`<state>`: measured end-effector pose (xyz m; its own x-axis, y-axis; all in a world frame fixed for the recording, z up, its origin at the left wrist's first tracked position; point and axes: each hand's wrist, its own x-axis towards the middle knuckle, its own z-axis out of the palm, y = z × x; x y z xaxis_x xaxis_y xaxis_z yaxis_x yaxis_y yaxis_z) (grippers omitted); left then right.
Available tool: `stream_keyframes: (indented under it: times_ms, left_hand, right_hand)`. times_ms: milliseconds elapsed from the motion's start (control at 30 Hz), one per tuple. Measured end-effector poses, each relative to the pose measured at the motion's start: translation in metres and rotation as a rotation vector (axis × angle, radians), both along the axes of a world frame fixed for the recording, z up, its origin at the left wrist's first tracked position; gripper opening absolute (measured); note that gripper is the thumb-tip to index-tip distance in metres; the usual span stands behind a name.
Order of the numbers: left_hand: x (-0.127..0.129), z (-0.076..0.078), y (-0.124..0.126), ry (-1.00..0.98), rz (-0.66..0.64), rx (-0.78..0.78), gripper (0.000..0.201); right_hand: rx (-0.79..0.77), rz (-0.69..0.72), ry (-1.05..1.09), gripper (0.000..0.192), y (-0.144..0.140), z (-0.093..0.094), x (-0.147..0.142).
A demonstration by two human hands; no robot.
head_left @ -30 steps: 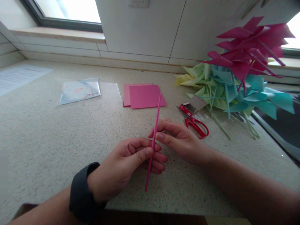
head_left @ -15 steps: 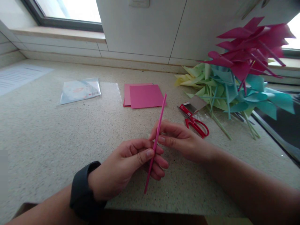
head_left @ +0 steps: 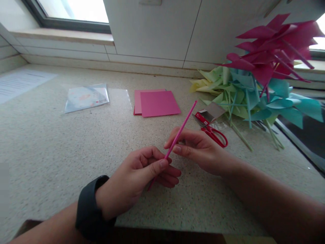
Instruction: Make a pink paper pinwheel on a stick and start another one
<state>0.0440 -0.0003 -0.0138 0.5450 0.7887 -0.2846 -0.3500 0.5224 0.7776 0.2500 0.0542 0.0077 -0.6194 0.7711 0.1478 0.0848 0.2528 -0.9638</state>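
Note:
A thin pink stick (head_left: pixel 185 121) slants up to the right above the speckled counter (head_left: pixel 50 149). My left hand (head_left: pixel 138 178), with a black watch on its wrist, pinches the stick near its lower end between thumb and fingers. My right hand (head_left: pixel 200 149) holds the stick a little higher, with thumb and fingertips closed around it. The stick's lower tip pokes out under my left fingers. Its upper tip points toward the red scissors (head_left: pixel 212 130).
Pink paper sheets (head_left: pixel 156 102) lie beyond my hands. A clear plastic packet (head_left: pixel 86 97) and a printed sheet (head_left: pixel 19 83) lie at the left. A heap of pink, teal and yellow-green paper pinwheels (head_left: pixel 259 74) fills the right, beside a small red box (head_left: pixel 207 113).
The stick has tilted from nearly upright to leaning right, its top swinging toward the scissors. Less of it shows below my left hand. Both hands keep their grip.

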Motion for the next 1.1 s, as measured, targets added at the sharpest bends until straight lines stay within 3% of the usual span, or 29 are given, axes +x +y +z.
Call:
stream_keyframes:
  times_ms: [433,1100]
  left_hand:
    - [-0.0013,-0.0008,0.0002,-0.214,-0.073,-0.021,0.016]
    - [-0.0010,-0.0032,-0.0001,-0.157,-0.143,-0.020,0.023]
  right_hand:
    - [0.006,0.075,0.008,0.020,0.0011,-0.0006,0.0025]
    - [-0.036,0.072,0.040,0.016,0.0031,-0.0078,0.0004]
